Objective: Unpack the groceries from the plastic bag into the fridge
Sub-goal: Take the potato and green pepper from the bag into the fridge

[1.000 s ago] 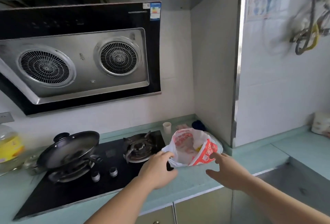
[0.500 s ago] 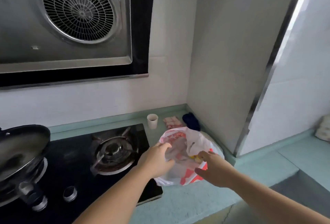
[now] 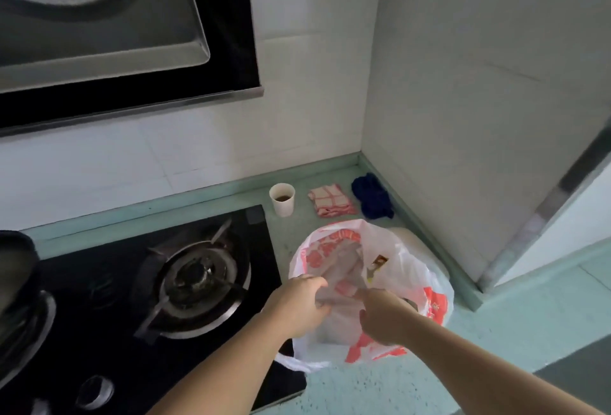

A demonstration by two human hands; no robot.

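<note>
A white plastic bag (image 3: 410, 269) with red print sits on the pale green counter, just right of the hob. My left hand (image 3: 299, 307) grips the near left rim of the bag's mouth, fingers curled into the plastic. My right hand (image 3: 385, 317) pinches the near right rim. The mouth stands pulled apart between them. Inside I make out pale wrapped goods and a small printed packet (image 3: 377, 264); the rest of the contents are hidden by the plastic. No fridge is in view.
A black gas hob (image 3: 195, 285) lies left of the bag, with a pan's edge (image 3: 16, 269) at far left. A paper cup (image 3: 282, 199), a red-checked cloth (image 3: 331, 200) and a dark blue cloth (image 3: 372, 196) sit behind the bag. A wall corner stands close on the right.
The view has dropped and closed in on the bag. Both hands went from reaching for the bag's rim to gripping it and spreading the mouth.
</note>
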